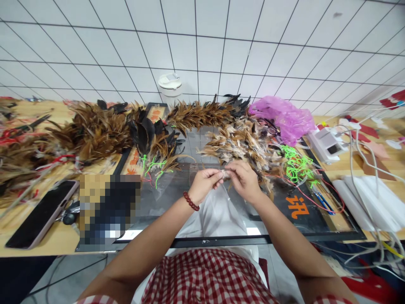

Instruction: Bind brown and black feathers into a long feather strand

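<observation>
My left hand, with a dark red bead bracelet on its wrist, meets my right hand above the dark glossy panel. The fingertips of both are pinched together on a small pale feather, mostly covered by the fingers. Just beyond them spreads a loose pile of tan and white feathers. Behind that runs a thick brown feather strip. Left of my hands lie brown and black feathers with bright green cords at their ends.
A pink plastic bag and tangled green cord lie to the right, near pens and a white device with cables. A large feather heap and a phone are on the left. A white lidded container stands by the tiled wall.
</observation>
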Tool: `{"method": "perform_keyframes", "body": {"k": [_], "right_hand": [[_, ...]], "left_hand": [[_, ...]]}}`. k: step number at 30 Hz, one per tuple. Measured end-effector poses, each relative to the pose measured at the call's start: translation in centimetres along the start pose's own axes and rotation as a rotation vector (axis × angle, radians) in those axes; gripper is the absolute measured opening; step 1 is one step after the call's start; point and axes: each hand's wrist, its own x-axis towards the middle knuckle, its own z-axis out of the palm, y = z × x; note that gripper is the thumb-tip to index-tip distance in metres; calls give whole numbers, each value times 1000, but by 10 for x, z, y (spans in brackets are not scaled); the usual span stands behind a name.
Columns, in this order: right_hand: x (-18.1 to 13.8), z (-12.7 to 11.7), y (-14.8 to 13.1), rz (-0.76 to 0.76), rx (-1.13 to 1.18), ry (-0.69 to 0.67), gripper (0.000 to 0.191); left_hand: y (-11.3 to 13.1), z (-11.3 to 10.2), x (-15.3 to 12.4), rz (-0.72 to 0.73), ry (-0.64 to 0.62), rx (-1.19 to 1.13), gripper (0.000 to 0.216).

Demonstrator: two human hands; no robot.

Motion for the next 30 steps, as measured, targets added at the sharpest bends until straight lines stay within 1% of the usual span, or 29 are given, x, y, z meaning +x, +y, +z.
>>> {"method": "perform_keyframes", "body": {"k": [2,5,7,9,12,15,19,20,22,25,28,30], "right_hand": [[3,-3,0,67,152,-11,22],[6,-7,0,166,419,-112,25],[7,-8,2,223,521,-154,24],[6,-7,3,254,566,-175,23],[5,-4,4,254,602,-185,18],[5,-2,4,258,601,-137,15],[5,1,4,291,535,-40,20],[5,2,4,294,515,-14,20],[4,4,4,295,479,28,18],[2,6,4,281,459,33,15],[2,6,4,268,475,32,14],[3,6,3,269,472,23,15]], "left_hand": [[1,-1,0,-20,-18,-21,37],[5,-1,-2,-84,-68,-55,41],[8,0,-3,-138,-115,-75,42],[10,0,-5,-171,-154,-88,43],[10,-1,-6,-182,-183,-82,42],[8,-1,-6,-159,-192,-57,40],[8,2,-4,34,-57,-90,43],[9,3,-4,73,-47,-96,45],[10,4,-5,89,-113,-86,45],[12,4,-7,30,-227,-54,36],[10,3,-8,-22,-252,-30,37],[8,1,-6,-14,-237,39,37]]}}
